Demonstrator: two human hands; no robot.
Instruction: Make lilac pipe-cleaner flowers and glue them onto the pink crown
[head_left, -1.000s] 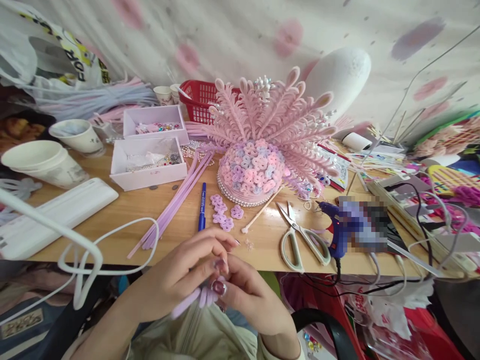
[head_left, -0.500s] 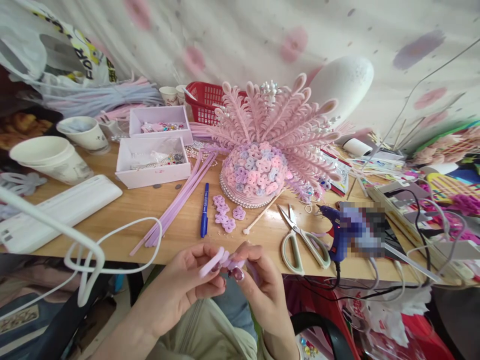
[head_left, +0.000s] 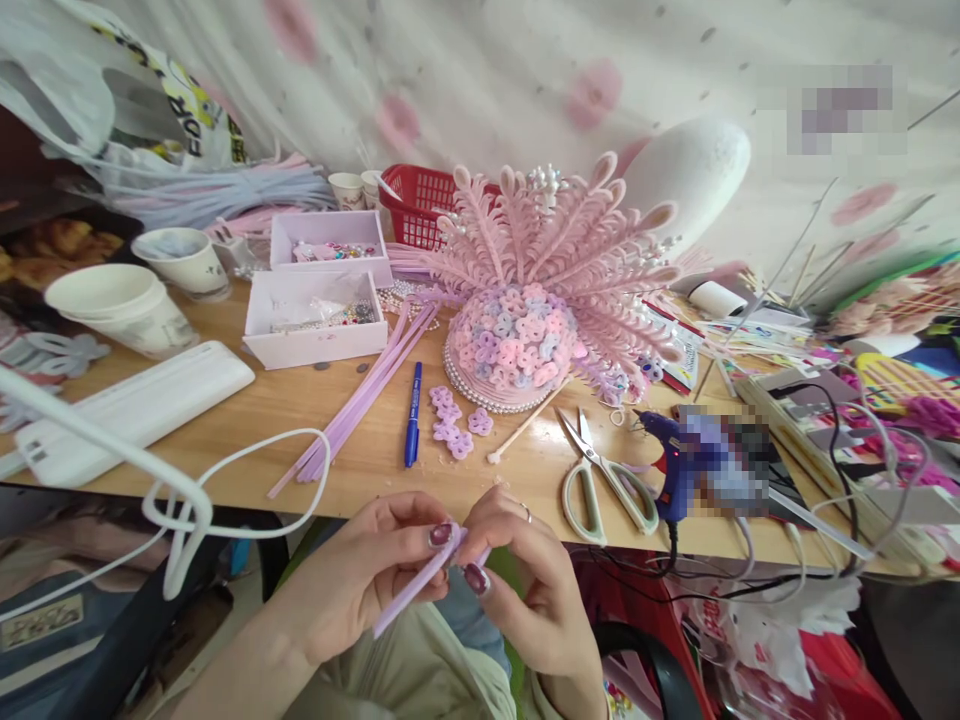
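Note:
A lilac pipe cleaner (head_left: 411, 594) is pinched between my two hands over my lap, its straight end pointing down to the left. My left hand (head_left: 375, 570) grips it with the thumb on top. The fingers of my right hand (head_left: 525, 580) close on its other part, which they mostly hide. Just beyond on the table lie several small lilac pipe-cleaner flowers (head_left: 450, 428) and a blue marker (head_left: 413, 415). Behind them stands a headdress (head_left: 514, 335) with a dome of pastel flowers, a pearl rim and pink feather-like plumes.
Scissors (head_left: 592, 470) lie open to the right, beside a blue glue gun (head_left: 667, 450) with its cable. Loose lilac pipe cleaners (head_left: 360, 410), bead boxes (head_left: 315, 340), paper cups (head_left: 120, 305) and a white cable (head_left: 262, 450) are on the left. A red basket (head_left: 416, 205) stands behind.
The pipe cleaner's loose end has swung lower and shows longer. My left thumb now presses on top of it, and my right hand has shifted slightly. The view has moved a little.

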